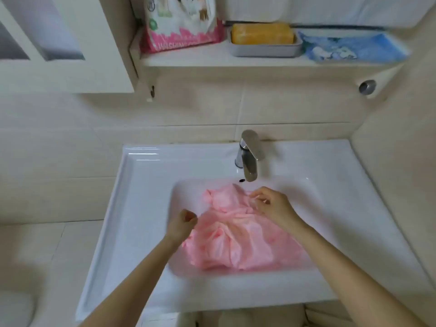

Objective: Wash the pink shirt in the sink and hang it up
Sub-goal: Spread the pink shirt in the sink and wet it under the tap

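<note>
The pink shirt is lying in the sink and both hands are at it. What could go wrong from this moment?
1. The pink shirt fills most of the sink basin, so water may not run off beneath it and could rise.
2. The right hand works close to the faucet spout and could knock against it.
</note>
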Available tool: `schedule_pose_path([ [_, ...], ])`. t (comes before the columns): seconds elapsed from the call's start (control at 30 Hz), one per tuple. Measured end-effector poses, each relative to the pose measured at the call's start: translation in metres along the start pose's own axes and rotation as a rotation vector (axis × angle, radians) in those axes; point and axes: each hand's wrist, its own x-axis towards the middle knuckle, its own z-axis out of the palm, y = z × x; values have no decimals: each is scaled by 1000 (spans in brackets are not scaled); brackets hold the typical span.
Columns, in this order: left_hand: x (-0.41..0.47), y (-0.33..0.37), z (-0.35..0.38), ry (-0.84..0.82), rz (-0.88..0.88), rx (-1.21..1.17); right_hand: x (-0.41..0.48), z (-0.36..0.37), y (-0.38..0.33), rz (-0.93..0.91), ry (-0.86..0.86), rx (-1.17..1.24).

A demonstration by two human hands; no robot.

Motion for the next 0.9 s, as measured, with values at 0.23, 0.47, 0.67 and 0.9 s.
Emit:
schedule_pose_path([
  [0.23, 16, -18, 35, 26, -128, 255, 30, 17, 51, 12, -290, -369],
  [0.47, 14, -32, 36, -241, -127, 324, 34, 17, 62, 64, -496, -616],
  [0.67, 16, -13, 5, -47, 68, 132, 43, -3, 54, -69, -319, -461],
  [0.9, 14, 27, -32, 98, 257, 123, 47, -25, 29, 65, -136, -117],
])
